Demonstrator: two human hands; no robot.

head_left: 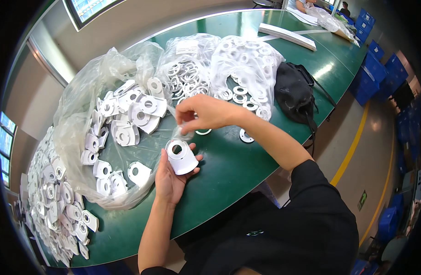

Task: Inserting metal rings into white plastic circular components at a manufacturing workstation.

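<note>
Hands work over a green table (229, 169). Left hand (170, 176) holds a white plastic part (182, 157). Right hand (202, 113) pinches a thin clear film (185, 128) above it.

I sit at a long green table (247, 169) that runs far to the right. Windows (89, 7) line the pale wall on my left. Right of me, grey floor carries a yellow line (352, 146), with blue crates (373, 68) stacked beyond.
</note>
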